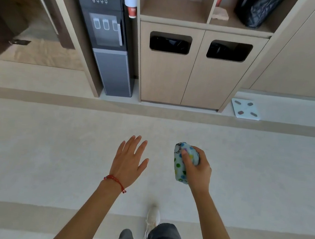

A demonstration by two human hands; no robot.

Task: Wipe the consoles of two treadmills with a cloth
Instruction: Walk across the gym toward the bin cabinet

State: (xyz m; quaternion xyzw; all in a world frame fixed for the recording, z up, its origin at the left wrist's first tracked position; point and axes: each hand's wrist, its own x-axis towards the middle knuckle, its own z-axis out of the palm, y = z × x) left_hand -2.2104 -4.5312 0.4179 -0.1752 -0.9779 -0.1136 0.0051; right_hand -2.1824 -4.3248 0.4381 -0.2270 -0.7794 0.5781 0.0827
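Note:
My right hand [198, 168] grips a bunched pale blue cloth [181, 163] with coloured dots, held in front of me above the floor. To its left, my left hand [129, 160] is held out flat with straight, spread fingers and holds nothing; a red cord bracelet sits on that wrist. No treadmill or console is in view.
Ahead stands a wooden cabinet with two bin openings [198, 66] and shelves above, one holding a black bag [255, 10]. A black water dispenser [108, 40] stands left of it. A white bathroom scale [246, 111] lies on the floor at right. My white shoe [152, 220] shows below.

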